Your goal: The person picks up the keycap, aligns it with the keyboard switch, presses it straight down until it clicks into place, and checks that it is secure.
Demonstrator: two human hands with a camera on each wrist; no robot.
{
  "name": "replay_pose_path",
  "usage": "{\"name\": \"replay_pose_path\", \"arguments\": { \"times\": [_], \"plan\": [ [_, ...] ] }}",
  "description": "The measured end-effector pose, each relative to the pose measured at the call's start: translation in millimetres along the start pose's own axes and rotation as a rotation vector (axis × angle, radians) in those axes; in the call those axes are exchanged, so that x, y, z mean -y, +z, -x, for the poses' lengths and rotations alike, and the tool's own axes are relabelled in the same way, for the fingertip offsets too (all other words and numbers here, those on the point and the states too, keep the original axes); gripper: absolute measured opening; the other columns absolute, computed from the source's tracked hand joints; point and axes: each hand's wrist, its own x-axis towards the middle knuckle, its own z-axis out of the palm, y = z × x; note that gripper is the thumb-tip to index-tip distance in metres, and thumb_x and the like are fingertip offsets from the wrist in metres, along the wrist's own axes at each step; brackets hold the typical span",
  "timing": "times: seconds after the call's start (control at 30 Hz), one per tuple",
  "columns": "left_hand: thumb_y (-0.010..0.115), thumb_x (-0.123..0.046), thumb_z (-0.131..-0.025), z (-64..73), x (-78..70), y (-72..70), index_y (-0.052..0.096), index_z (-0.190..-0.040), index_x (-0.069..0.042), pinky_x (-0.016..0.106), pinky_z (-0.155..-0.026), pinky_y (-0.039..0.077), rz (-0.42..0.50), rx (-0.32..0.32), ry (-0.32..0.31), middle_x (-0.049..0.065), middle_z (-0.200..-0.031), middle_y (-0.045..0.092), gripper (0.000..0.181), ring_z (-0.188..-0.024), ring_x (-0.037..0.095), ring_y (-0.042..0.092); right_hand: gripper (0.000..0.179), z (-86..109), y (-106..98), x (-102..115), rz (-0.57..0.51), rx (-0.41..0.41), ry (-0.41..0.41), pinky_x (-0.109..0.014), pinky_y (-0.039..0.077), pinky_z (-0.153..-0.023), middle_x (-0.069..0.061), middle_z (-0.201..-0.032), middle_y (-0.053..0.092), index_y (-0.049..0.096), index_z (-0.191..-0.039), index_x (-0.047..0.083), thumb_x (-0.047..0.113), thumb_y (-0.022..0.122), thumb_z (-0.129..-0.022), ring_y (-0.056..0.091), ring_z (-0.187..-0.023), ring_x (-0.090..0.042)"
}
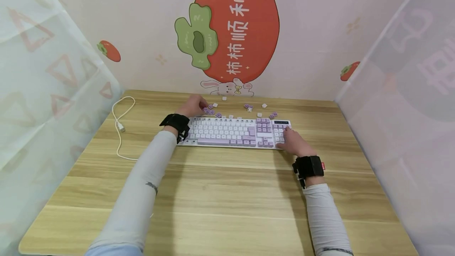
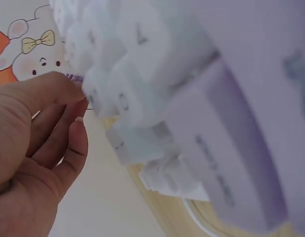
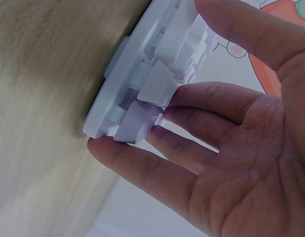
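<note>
A white-and-purple keyboard lies across the table, several of its top-left keys bare of caps. My left hand is behind its left end, beside a cluster of purple keycaps. Its fingers are bent together, and a purple keycap shows at the fingertips in the left wrist view, mostly hidden by them. At the number pad end, my right hand touches the keyboard with loosely extended fingers. In the right wrist view one fingertip meets the keyboard's edge, and others lie against the corner keys.
Loose white keycaps and purple keycaps are scattered behind the keyboard, near the printed back wall. A white USB cable loops over the table's left side. Wooden tabletop stretches in front of the keyboard.
</note>
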Motion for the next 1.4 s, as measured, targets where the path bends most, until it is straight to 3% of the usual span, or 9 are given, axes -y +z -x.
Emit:
{"name": "replay_pose_path", "arguments": {
  "times": [0.13,0.23,0.53,0.7,1.1,1.27,1.4],
  "plan": [
    [0.072,0.003,-0.088,6.0,-1.9,-2.0,0.076,-0.114,0.002,0.039,-0.078,0.053,0.017,0.004,0.053,0.015,-0.099,0.073,0.026,-0.084,0.028,0.059,0.055,-0.6,-0.7,-0.1,0.011,0.008,0.002,-0.050,0.051,-0.089,-0.041,-0.129,0.053,0.052,-0.122,-0.022,0.023,0.070,-0.094,0.059,-0.097,-0.036],
    [0.070,0.003,-0.089,12.2,-4.2,-3.1,0.075,-0.117,0.001,0.037,-0.076,0.050,0.027,0.014,0.059,0.015,-0.100,0.073,0.028,-0.083,0.027,0.058,0.057,-1.1,-0.7,0.0,0.012,0.022,0.013,-0.050,0.051,-0.089,-0.040,-0.129,0.053,0.051,-0.125,-0.021,0.023,0.069,-0.095,0.058,-0.096,-0.034],
    [0.073,0.000,-0.090,32.5,-15.8,-8.8,0.072,-0.123,0.002,0.042,-0.089,0.055,0.070,0.033,0.039,0.018,-0.113,0.073,0.033,-0.093,0.028,0.064,0.058,0.2,-2.5,3.0,-0.014,0.032,0.029,-0.046,0.051,-0.083,-0.036,-0.121,0.057,0.049,-0.126,-0.021,0.023,0.070,-0.095,0.056,-0.091,-0.032],
    [0.078,-0.008,-0.089,40.6,-25.3,-11.4,0.074,-0.122,-0.004,0.041,-0.090,0.055,0.064,0.020,0.014,0.012,-0.110,0.074,0.034,-0.094,0.026,0.065,0.061,0.9,-3.6,4.7,-0.020,0.029,0.032,-0.045,0.050,-0.082,-0.034,-0.118,0.057,0.046,-0.129,-0.021,0.023,0.069,-0.095,0.056,-0.090,-0.032],
    [0.076,-0.001,-0.088,51.3,-46.4,-15.3,0.075,-0.118,-0.001,0.044,-0.090,0.055,0.011,-0.033,0.067,0.014,-0.109,0.074,0.030,-0.099,0.028,0.067,0.058,3.3,-3.6,6.3,-0.010,0.027,0.014,-0.049,0.051,-0.087,-0.042,-0.135,0.048,0.049,-0.126,-0.023,0.022,0.069,-0.095,0.057,-0.095,-0.035],
    [0.074,0.001,-0.089,59.6,-39.1,-16.6,0.074,-0.116,0.002,0.045,-0.092,0.055,0.024,-0.061,0.102,0.017,-0.112,0.073,0.027,-0.100,0.030,0.068,0.055,3.7,-3.9,7.0,0.006,0.027,0.008,-0.051,0.050,-0.091,-0.045,-0.143,0.040,0.052,-0.124,-0.023,0.021,0.068,-0.096,0.057,-0.099,-0.037],
    [0.072,0.003,-0.090,74.9,-23.6,-19.6,0.073,-0.116,0.005,0.047,-0.090,0.054,0.053,-0.093,0.068,0.020,-0.112,0.070,0.027,-0.099,0.033,0.065,0.056,4.6,-4.5,7.8,0.000,0.029,0.002,-0.051,0.050,-0.090,-0.045,-0.143,0.039,0.051,-0.124,-0.023,0.022,0.068,-0.096,0.057,-0.099,-0.038]
  ]
}}
